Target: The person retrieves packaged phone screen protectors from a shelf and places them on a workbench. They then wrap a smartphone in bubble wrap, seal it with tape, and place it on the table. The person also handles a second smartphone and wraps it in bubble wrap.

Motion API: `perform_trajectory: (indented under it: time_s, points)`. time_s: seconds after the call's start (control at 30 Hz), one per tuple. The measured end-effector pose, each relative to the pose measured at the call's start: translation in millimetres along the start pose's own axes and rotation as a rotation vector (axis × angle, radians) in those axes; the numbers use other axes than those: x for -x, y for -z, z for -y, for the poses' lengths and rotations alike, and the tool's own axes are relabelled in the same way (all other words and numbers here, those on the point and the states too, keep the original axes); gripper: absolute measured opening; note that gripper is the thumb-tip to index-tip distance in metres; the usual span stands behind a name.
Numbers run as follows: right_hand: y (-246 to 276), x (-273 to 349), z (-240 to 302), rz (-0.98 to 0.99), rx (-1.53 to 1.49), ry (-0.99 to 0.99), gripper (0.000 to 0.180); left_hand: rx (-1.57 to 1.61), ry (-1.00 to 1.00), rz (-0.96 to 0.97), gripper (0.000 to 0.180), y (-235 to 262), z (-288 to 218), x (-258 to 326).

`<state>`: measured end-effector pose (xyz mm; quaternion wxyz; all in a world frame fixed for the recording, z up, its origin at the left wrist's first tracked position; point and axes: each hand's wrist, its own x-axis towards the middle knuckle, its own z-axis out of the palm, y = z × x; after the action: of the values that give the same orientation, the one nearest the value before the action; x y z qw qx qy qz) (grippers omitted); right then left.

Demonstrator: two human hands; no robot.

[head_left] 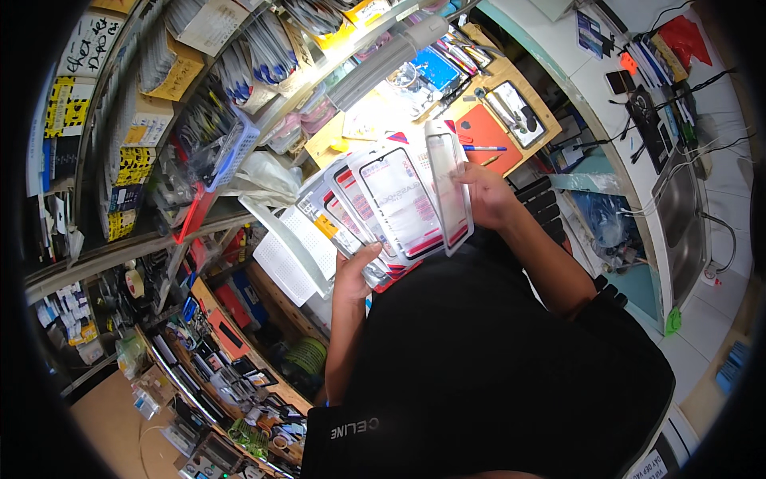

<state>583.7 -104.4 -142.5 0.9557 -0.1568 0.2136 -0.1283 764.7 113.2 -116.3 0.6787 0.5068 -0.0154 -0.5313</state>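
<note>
In front of my chest is a fanned stack of phone screen protector packs (403, 199), flat and clear with white and red printing. Black-edged glass outlines show through the wrappings. My left hand (355, 273) grips the stack at its lower left corner, thumb on top. At the stack's right side, my right hand (487, 196) pinches the edge of one pack (445, 180), which stands at an angle to the others and partly overlaps them. The fingers under the packs are hidden.
Beyond the packs lies a lit wooden workbench with an orange-red mat (483, 132), a blue pen (484, 148) and a phone-sized device (515, 108). Shelves of packed sleeves (159, 68) rise at the left, near a white perforated basket (279, 263). A metal sink (678, 215) is at the right.
</note>
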Motion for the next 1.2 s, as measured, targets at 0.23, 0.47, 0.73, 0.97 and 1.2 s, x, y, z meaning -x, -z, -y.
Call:
perform_trajectory:
  time_s: [0.23,0.47,0.73,0.97,1.2]
  points:
    - [5.6,-1.0,-6.8,0.215,-0.098,-0.013,0.042,-0.005,0.004,-0.003,0.059,0.0,0.6,1.2]
    - [-19.6,-17.8,-22.9,-0.024,0.248,0.091,0.055,0.017,0.011,0.017,0.058,-9.0,1.6,1.3]
    - [-12.5,-19.7,-25.6,0.055,0.136,0.075,0.050,-0.102,-0.014,-0.063,0.059,-5.3,4.4,4.7]
    - [-4.4,-25.1,-21.1,0.042,0.012,-0.056,0.044,0.185,0.068,-0.046,0.057,-1.7,-0.4,3.2]
    - [-18.3,-23.5,-30.3,0.025,0.333,0.059,0.047,-0.099,-0.033,-0.188,0.051,-8.4,4.3,2.3]
